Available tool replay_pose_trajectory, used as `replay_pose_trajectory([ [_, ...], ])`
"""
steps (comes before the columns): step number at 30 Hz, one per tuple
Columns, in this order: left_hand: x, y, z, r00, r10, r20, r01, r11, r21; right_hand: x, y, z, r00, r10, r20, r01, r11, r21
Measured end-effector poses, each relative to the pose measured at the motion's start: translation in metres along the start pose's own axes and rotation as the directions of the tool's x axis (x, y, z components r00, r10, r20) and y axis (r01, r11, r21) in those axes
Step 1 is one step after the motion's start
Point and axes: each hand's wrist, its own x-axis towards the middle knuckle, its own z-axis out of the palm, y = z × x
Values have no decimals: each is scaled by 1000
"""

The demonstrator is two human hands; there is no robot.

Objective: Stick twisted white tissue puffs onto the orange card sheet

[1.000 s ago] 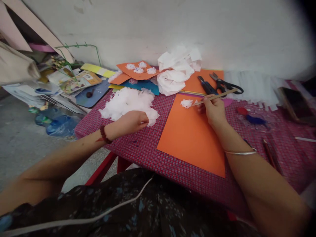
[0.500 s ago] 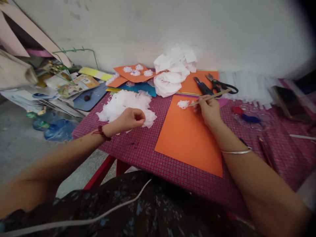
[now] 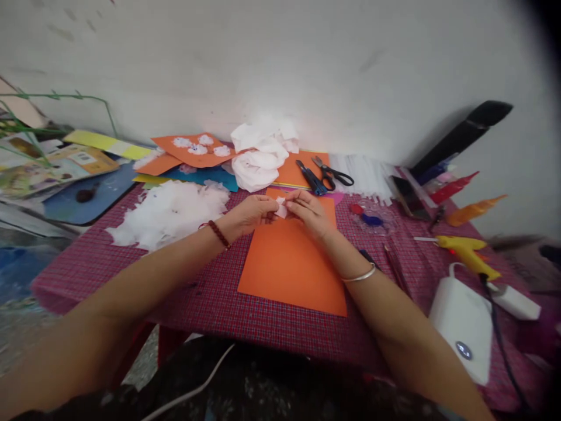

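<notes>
My left hand (image 3: 258, 213) is closed in a pinch on a small piece of white tissue paper (image 3: 281, 208). From the other side, my right hand (image 3: 308, 213) pinches the same piece, its fingers curled. Both hands are above the upper part of an orange paper sheet (image 3: 291, 269), which lies flat on the table. To the left spreads a pile of white tissue pieces (image 3: 169, 213). No wooden stick can be made out in my right hand, and the sheet's upper part is mostly hidden by the hands.
Behind are crumpled white tissue (image 3: 258, 155), a blue cutter (image 3: 312, 180), scissors (image 3: 333, 174) and orange paper bearing white tufts (image 3: 197, 153). A yellow glue gun (image 3: 467, 250), a white box-shaped device (image 3: 462, 327) and a phone (image 3: 409, 197) lie at the right.
My left hand has moved right to meet my right hand over the orange sheet, and a tissue piece now shows between them. The wooden stick has gone from sight. The view has swung right.
</notes>
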Motion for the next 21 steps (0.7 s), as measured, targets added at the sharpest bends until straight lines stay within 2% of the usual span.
replay_pose_trajectory([
  [3,12,-6,6,999,13,44,-12,999,-38,3,3,-2,998,-17,-53,15,999,-44],
  [6,21,-6,8,996,75,39,-74,997,-15,6,4,-5,992,-40,-122,32,997,-65],
  [8,29,-3,6,988,155,1,-155,988,27,8,2,-11,986,-40,-160,33,998,-44],
  [11,46,-2,-3,961,253,-113,-253,967,12,9,-1,-24,979,-17,-204,10,999,-35],
  [15,62,-12,-22,947,218,-237,-239,969,-64,10,-1,-38,978,-33,-208,-6,983,-182],
  [17,66,-20,-29,950,200,-238,-224,972,-76,10,3,-40,979,-57,-196,8,970,-241],
  [21,65,-27,-34,966,197,-170,-212,975,-72,10,13,-33,989,-69,-129,29,956,-291],
])
